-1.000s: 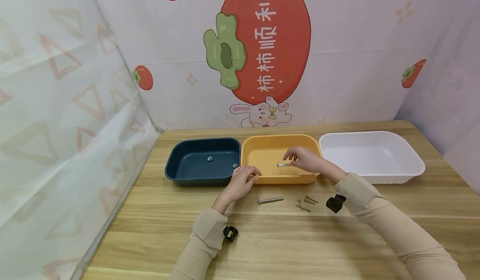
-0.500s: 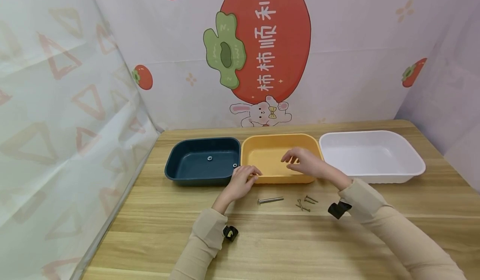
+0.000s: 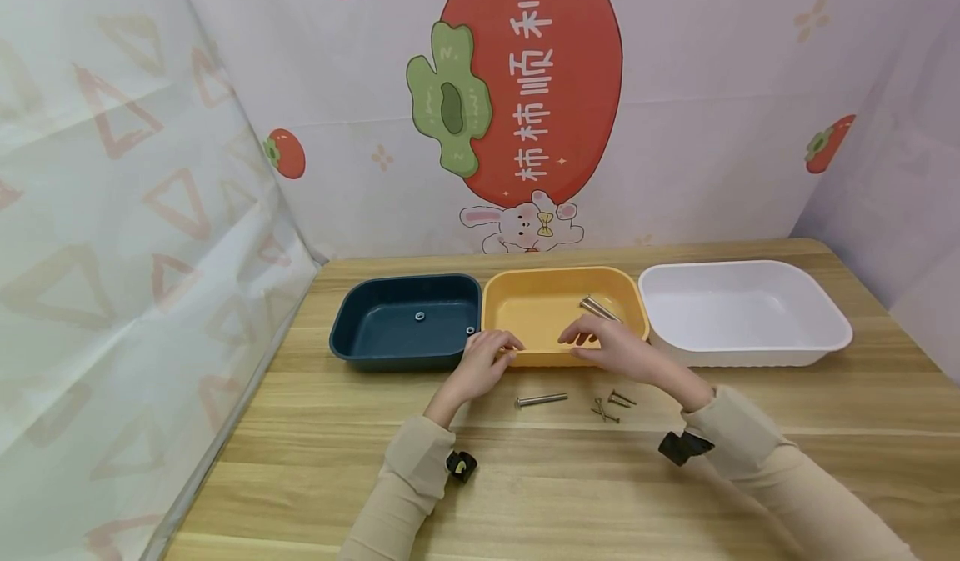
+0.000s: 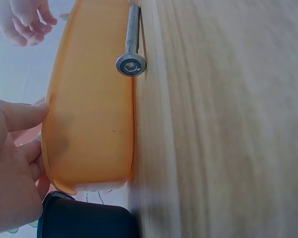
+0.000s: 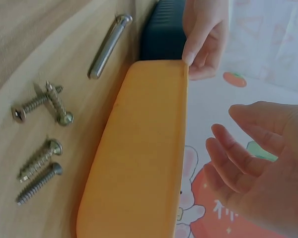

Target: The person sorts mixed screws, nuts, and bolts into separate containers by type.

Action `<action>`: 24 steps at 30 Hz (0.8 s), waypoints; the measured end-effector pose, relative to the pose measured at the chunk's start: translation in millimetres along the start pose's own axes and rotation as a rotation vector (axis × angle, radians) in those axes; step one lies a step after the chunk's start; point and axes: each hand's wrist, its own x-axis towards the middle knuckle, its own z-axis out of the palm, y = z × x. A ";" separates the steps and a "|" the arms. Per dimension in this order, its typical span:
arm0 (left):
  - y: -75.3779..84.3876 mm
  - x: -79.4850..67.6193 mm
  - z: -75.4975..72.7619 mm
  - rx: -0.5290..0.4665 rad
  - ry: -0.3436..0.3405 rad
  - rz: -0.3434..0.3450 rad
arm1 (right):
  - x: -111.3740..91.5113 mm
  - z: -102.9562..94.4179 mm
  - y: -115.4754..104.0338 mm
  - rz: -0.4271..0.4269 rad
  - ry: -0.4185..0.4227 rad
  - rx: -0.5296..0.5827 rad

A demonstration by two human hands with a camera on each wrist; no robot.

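My left hand pinches the near left rim of the yellow tray, thumb outside and fingers over the inner side. Above that tray's near rim hovers my right hand, fingers loosely bent and holding nothing; the right wrist view shows its palm bare. Silver bolts lie in the tray's right part, partly hidden by the right hand. On the table in front of the tray rests one long bolt with a hex-socket head. To its right are several small screws, two of them crossed.
A dark blue tray stands left of the yellow one, with two nuts inside. At the right is a white tray. The three trays stand in a row along the back of the wooden table, before a printed cloth.
My right hand has let go of a bolt into the yellow tray and drawn back toward the near rim. Bolts now show behind it. My left hand has stayed at the rim.
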 end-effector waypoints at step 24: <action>0.1 0.5 0.9 0.012 0.003 -0.011 | -14.9 29.8 -10.1 -0.057 -0.090 0.091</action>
